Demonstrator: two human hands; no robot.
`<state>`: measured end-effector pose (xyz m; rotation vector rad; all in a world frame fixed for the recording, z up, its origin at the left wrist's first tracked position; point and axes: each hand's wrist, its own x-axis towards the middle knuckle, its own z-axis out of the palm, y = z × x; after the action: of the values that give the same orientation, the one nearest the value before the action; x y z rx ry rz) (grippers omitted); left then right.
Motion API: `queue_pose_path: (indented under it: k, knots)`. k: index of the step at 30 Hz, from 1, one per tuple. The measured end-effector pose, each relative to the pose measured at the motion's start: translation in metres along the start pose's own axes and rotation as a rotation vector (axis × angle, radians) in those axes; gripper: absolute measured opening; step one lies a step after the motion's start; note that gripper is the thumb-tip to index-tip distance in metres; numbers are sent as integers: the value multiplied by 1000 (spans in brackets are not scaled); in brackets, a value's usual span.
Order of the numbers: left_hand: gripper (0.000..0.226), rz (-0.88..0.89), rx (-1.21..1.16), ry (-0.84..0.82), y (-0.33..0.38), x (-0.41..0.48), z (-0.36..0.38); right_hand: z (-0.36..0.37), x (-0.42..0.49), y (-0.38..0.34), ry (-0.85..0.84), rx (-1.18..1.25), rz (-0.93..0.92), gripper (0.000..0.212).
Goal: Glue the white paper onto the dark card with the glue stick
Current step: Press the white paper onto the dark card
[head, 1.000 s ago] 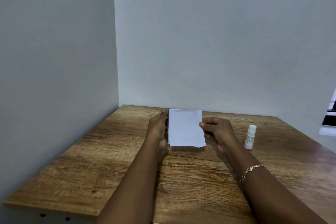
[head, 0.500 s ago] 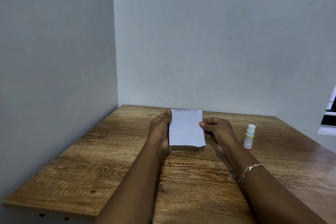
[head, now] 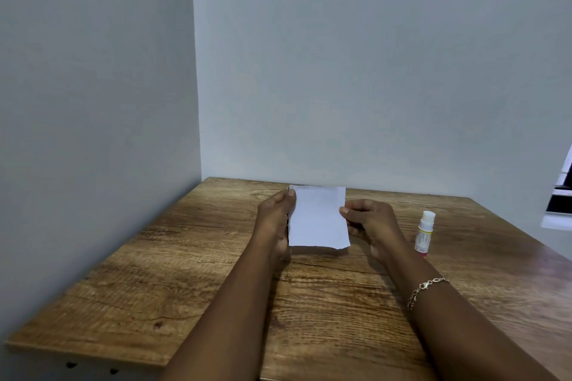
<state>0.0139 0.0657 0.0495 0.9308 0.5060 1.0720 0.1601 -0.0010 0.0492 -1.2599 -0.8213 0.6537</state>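
- Count: 1 white paper (head: 317, 216), 1 glue stick (head: 424, 233), 2 hands, 1 bracelet (head: 425, 288), 1 wooden bench (head: 185, 272).
- Left hand (head: 275, 216): grip closed on the paper's left edge, with the thumb on the front face near the top corner. The fingers are hidden behind the sheet.
- Right hand (head: 371, 223): grip closed on the paper's right edge at about mid-height. The thumb tip is on the front and the other fingers are curled behind and beside it.
- Paper: held between both hands over the far middle of the bench, standing up and facing the camera. The bottom edge is ragged and sits close above the wood with a shadow under it; cannot tell if it touches.
- Dark card: only a thin dark sliver shows along the paper's left edge by the left hand; cannot tell if that is the card.
- Glue stick: upright on the bench with its white cap on, to the right of the right hand. It is near that hand but apart from it, and neither hand touches it.
- Bracelet: a chain on the right wrist.
- The bench sits in a corner of plain grey walls.
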Motion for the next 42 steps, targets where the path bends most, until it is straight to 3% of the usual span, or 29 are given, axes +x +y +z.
queue_pose_path:
  k: [11, 21, 29, 33, 37, 42]
  knots:
    - [12, 12, 27, 14, -4, 8, -5, 0, 2, 2, -22, -27, -50, 9]
    - [19, 28, 80, 47, -4, 6, -4, 5, -1, -1, -23, -151, -247, 17]
    - [26, 81, 158, 107, 1, -1, 3, 5, -2, -3, -3, -94, -239, 14]
    - [13, 111, 168, 119, 3, -7, 8, 7, -2, -2, -15, -110, -241, 11]
    - [22, 121, 228, 121, 4, -10, 9, 8, 0, 0, -39, -171, -264, 12]
    - [16, 208, 255, 120, 3, -11, 9, 7, 3, -1, 97, -304, -368, 17]
